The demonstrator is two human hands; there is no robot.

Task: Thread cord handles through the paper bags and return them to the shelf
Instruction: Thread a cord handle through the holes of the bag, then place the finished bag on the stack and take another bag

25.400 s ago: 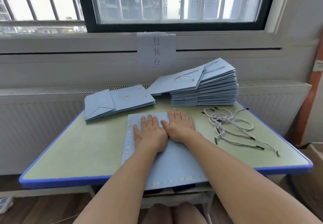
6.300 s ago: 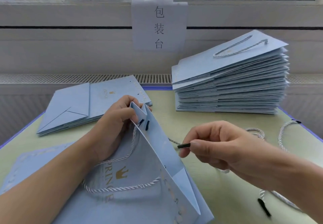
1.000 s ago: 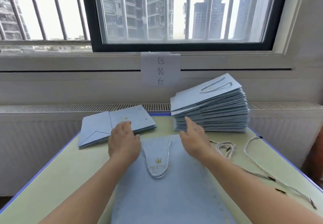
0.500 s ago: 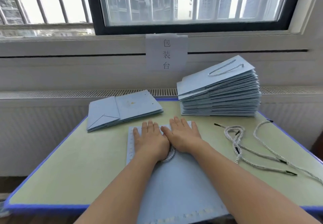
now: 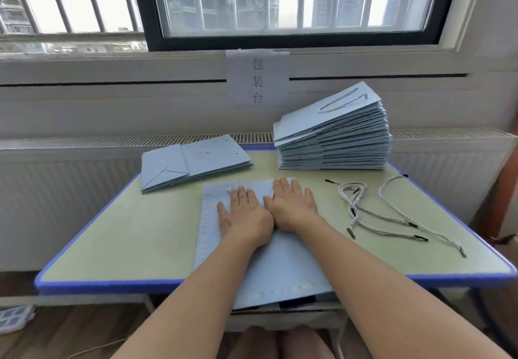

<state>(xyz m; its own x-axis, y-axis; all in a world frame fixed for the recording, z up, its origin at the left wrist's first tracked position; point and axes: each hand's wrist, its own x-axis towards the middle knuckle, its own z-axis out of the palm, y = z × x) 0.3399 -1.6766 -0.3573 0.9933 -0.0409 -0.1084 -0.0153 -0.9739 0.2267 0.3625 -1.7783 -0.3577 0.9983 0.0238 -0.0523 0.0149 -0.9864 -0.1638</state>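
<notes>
Both hands lay flat, fingers straight, side by side: the left hand (image 5: 244, 217) and right hand (image 5: 293, 208) pressed on a blue paper bag (image 5: 269, 269) whose near edge overhung the desk's (image 5: 126, 241) blue-rimmed front. Bare green desk surface lay open to the left of the bag. At the back right stood a tall stack of bags (image 5: 333, 140); at the back left, a lower stack (image 5: 196, 162). Loose cords (image 5: 392, 218) sprawled near the right edge.
</notes>
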